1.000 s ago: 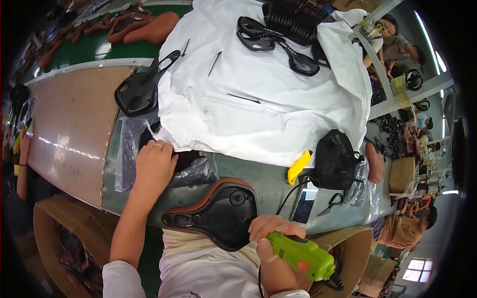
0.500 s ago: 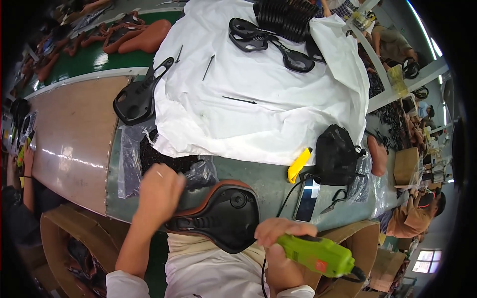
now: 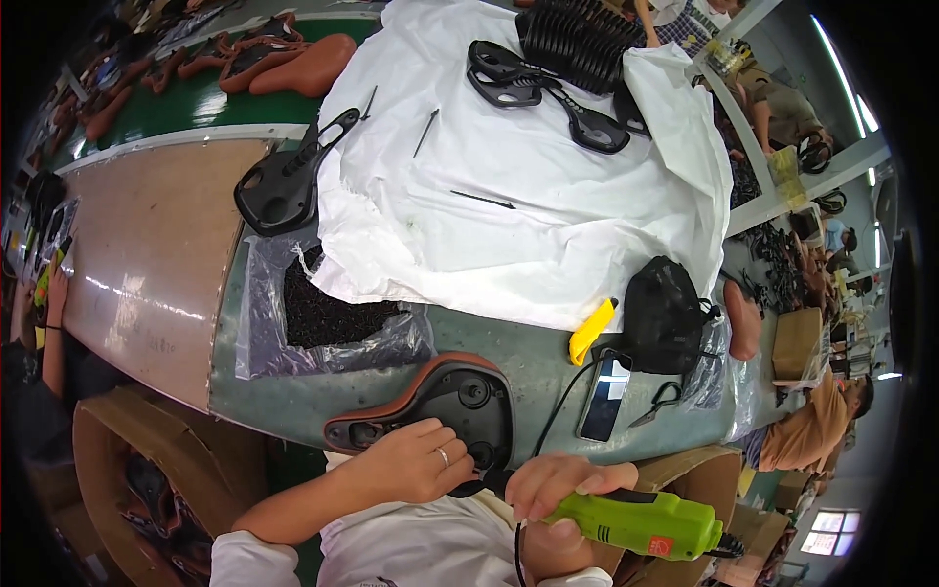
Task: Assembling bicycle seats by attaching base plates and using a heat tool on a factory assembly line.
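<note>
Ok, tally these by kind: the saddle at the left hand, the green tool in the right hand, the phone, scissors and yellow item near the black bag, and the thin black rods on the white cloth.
Saddle: 1
Green tool: 1
Phone: 1
Scissors: 1
Yellow item: 1
Thin black rods: 3
Total: 8

I see the bare left hand [image 3: 421, 465] back upward, fingers curled down, tips hidden from me. Its bare left forearm [image 3: 308, 504] slants across the torso. Just beside it, the bare right hand [image 3: 558, 489] is clenched, elbow tucked close.
</note>
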A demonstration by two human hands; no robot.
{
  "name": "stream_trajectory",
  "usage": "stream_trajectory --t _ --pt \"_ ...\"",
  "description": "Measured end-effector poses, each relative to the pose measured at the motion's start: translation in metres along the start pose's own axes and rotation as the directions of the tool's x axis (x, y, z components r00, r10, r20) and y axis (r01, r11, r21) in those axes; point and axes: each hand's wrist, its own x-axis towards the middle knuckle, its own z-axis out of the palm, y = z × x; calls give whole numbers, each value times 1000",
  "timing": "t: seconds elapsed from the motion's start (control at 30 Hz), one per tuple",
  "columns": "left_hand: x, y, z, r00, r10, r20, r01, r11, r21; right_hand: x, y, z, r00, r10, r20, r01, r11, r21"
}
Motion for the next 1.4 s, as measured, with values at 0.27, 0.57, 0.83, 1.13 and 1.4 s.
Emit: stream_trajectory --t 0.27,0.57,0.83,1.13,1.4 --pt "0 -59 -44 841 -440 -315 466 885 9 -11 -13 -18 979 -203 0 198 955 -218" --pt "-27 -117 -34 703 -607 -371 708 551 441 -15 9 -30 995 -99 26 103 952 -289" --pt "-12 -114 -12 603 -584 -544 798 449 403 -1 24 -36 945 -113 306 206 934 -293" --pt "-18 -112 -13 622 -540 -568 768 563 306 13 30 -42 896 -72 437 194 951 -241" --pt "-15 -99 -19 654 -424 -626 624 771 130 -31 41 -30 999 -37 4 35 919 -392"
